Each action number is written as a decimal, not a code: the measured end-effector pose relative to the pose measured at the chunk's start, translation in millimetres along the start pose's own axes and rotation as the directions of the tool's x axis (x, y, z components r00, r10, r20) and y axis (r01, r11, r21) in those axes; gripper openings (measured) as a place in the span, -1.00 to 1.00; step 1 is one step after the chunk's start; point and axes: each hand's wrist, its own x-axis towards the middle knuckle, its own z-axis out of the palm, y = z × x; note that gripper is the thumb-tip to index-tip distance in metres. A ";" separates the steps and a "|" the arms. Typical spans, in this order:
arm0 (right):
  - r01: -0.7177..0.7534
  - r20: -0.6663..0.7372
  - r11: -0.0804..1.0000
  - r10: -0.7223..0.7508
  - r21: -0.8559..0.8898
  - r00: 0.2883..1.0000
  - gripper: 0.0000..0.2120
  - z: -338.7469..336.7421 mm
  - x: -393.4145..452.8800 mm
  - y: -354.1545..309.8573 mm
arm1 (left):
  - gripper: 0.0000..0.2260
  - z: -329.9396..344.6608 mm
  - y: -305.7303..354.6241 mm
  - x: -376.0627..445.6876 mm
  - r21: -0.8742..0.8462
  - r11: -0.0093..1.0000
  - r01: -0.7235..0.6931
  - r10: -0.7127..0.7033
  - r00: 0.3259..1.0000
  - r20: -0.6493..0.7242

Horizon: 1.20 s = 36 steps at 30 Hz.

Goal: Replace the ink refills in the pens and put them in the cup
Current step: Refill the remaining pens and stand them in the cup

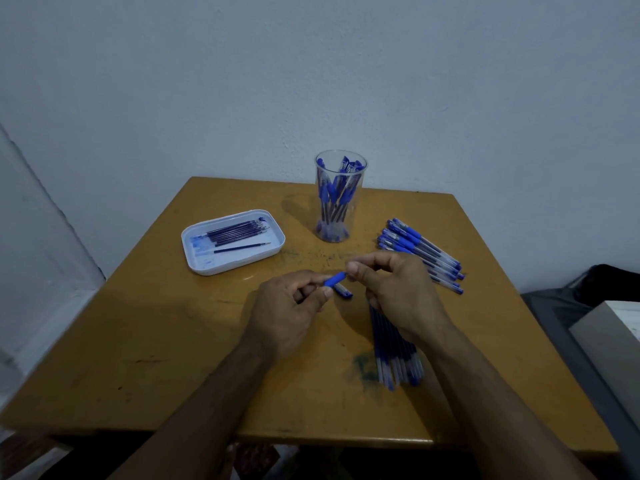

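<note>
Your left hand (294, 306) is pinching the blue grip section (335, 279) of a pen between thumb and fingertips, just above the table (156, 341). Your right hand (394, 289) is meeting it from the right, its thumb and fingers curling at the end of that grip; the part they are pinching is hidden behind the fingers, so you cannot tell what it is. A short dark piece with a blue end (343, 292) is showing just below the grip, partly covered by your left thumb; whether it is lying on the table or being held is hard to make out.

Beneath your right wrist, a bundle of refills (396, 355) is lying on the table, its far end hidden by the hand and its clear ends pointing toward you. Beyond your right hand and to its right, a row of capped pens (422, 251) is lying side by side. Directly beyond both hands, the clear cup (337, 199) is standing upright, holding many pens; their count is unclear through the wall. Beyond your left hand and to its left, a white tray (194, 251) is holding a cluster of dark refills (235, 232), with one lying apart from them on the near side.
</note>
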 end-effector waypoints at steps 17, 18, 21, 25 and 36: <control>0.091 0.004 0.745 -0.117 -0.661 0.993 -0.94 28.1 5.0 5.9 | -0.82 -1.4 0.7 5.2 -0.097 0.989 0.114 -0.125 0.985 -0.121; 0.097 -0.020 0.819 -0.132 -0.566 0.991 -0.96 24.6 5.4 6.6 | -0.81 -1.6 0.0 5.1 -0.093 0.990 0.105 -0.114 0.988 -0.105; 0.067 -0.068 0.975 -0.083 -0.211 0.994 -0.93 13.3 4.3 7.1 | -0.78 -1.2 -1.6 5.2 -0.083 0.993 0.079 -0.085 0.995 -0.061; 0.021 -0.109 0.995 -0.010 0.094 0.994 -0.87 5.1 1.0 2.7 | -0.78 1.5 -0.9 3.0 -0.035 0.998 0.043 -0.044 0.999 -0.013; 0.069 -0.120 0.983 -0.049 0.168 0.992 -0.85 -3.5 -8.9 -0.6 | -0.75 3.0 -2.9 0.6 -0.031 0.999 0.013 -0.012 1.000 0.025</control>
